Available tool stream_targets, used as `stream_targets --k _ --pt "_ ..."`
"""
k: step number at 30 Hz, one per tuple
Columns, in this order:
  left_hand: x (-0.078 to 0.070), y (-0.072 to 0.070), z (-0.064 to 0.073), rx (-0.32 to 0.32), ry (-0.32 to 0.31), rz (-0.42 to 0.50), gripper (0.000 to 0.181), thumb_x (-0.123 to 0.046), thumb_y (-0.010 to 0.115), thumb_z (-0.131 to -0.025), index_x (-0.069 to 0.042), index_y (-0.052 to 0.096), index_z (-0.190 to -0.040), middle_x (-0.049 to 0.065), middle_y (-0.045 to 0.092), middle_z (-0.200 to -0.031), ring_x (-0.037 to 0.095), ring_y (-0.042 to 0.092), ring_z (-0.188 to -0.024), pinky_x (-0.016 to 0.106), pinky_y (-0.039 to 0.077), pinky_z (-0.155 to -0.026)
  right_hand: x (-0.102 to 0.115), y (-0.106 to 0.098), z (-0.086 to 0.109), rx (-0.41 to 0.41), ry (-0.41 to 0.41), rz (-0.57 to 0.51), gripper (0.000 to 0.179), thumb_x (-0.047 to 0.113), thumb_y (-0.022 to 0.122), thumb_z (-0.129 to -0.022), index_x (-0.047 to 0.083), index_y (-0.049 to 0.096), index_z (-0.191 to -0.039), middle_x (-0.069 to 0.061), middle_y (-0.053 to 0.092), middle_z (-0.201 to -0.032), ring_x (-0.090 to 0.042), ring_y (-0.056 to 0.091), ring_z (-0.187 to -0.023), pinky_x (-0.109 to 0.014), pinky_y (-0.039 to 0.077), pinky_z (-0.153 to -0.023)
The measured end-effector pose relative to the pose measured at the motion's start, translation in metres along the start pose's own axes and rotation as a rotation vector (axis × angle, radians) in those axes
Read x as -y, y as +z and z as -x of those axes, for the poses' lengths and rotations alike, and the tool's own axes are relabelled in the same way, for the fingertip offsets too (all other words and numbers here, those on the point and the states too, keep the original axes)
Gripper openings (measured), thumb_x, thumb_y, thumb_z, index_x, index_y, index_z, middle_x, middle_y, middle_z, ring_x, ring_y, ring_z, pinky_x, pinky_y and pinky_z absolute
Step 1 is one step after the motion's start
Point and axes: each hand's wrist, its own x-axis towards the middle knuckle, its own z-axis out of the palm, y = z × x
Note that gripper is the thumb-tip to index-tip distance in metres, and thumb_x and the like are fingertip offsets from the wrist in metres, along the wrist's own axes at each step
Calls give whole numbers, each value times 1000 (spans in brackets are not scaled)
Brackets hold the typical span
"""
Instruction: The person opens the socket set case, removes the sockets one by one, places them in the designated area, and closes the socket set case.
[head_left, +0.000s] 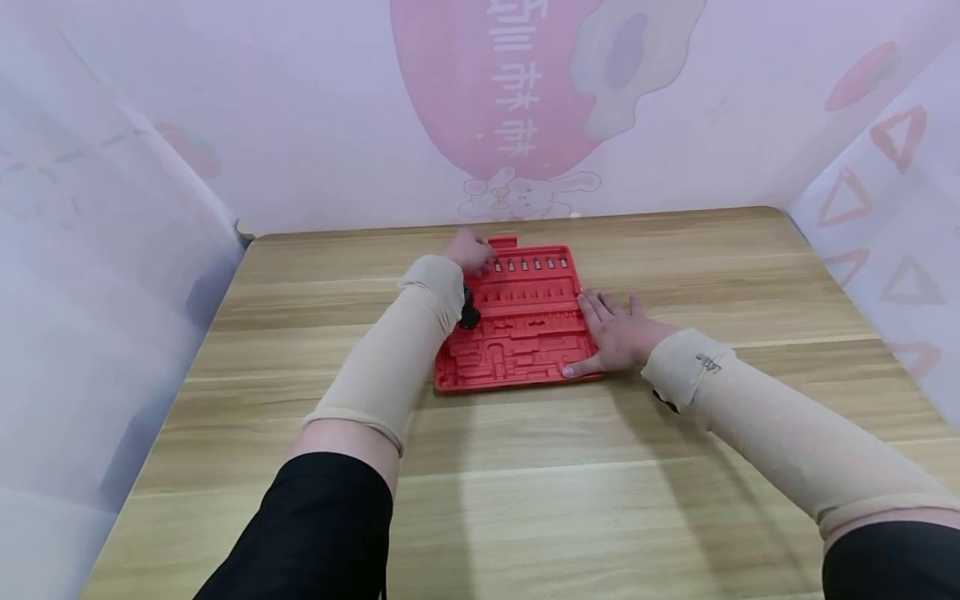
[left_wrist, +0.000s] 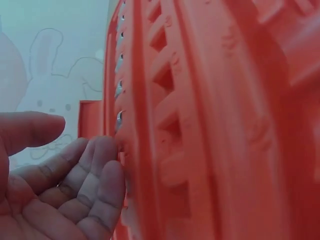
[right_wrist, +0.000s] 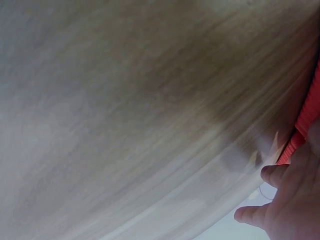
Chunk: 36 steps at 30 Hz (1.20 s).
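A red plastic tool case (head_left: 517,306) lies open-faced on the table, its moulded recesses showing. Along its far edge stands a row of small silver bits (head_left: 537,263). My left hand (head_left: 468,252) is at the case's far left corner. In the left wrist view its loosely bent fingers (left_wrist: 102,175) rest at the end of the bit row (left_wrist: 119,90), and the thumb stays apart from them. Nothing shows between thumb and fingers. Spread out, my right hand (head_left: 621,337) presses on the case's right edge, thumb on the near right corner.
The case sits on a wood-grain table (head_left: 540,475). Behind it rises a pale printed curtain (head_left: 315,150), with more of the same cloth at both sides. A small black device (head_left: 469,310) is at the left wrist, overlapping the case's left edge.
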Motion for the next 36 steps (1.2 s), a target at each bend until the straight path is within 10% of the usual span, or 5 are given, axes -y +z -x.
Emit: stream_targets --k 9,15,22,36 --pt "-7 15 4 -30 25 -280 41 -18 54 -104 -12 41 -65 -2 33 -63 14 31 -58 29 32 -61 1 -2 1 -2 -6 -15 134 85 57 -83 -7 -1 -161 -25 -3 -169 -46 1 -154 -74 -1 -115" --pt "-8 20 0 10 -7 -195 31 -17 51 -106 -6 50 -77 0 38 -70 15 36 -62 29 36 -65 -3 1 -3 4 -7 -24 139 91 53 -78 -5 -5 -162 -23 -5 -170 -45 -1 -155 -73 -2 -115" --pt "-4 20 6 6 -15 -83 40 -15 55 -105 -6 55 -144 10 54 -142 23 51 -126 38 44 -107 -1 1 -2 6 -4 -17 138 90 53 -80 -5 -4 -161 -24 -5 -169 -45 0 -155 -73 -2 -115" --pt "-2 22 5 -95 14 -140 18 -8 53 -103 -4 65 -116 11 62 -117 23 55 -99 36 49 -86 2 -1 1 8 -2 -12 136 88 55 -81 -5 -4 -161 -24 -5 -169 -45 1 -155 -73 0 -115"
